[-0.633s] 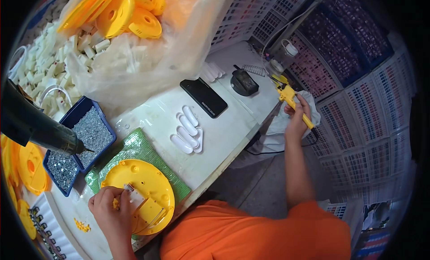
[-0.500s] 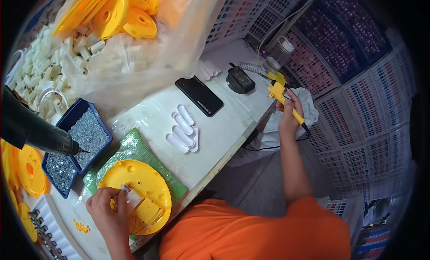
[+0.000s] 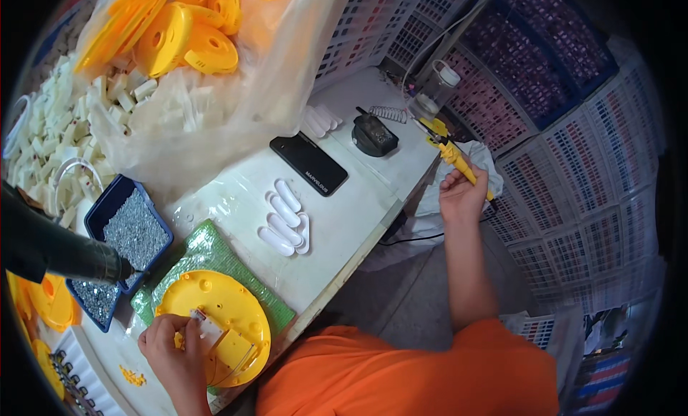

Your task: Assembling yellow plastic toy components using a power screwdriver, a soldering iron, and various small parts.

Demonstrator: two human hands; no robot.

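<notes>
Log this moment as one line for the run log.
left hand: on small white part atop yellow disc | right hand: gripping yellow tool beyond table edge | green mat: under disc

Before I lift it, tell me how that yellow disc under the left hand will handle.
The yellow disc looks like thin moulded plastic, so probably stiff and light. It lies flat on the green mat, so it is unlikely to roll. The small white part that the left hand presses on it may sit loose and could slip off if tilted.
</notes>
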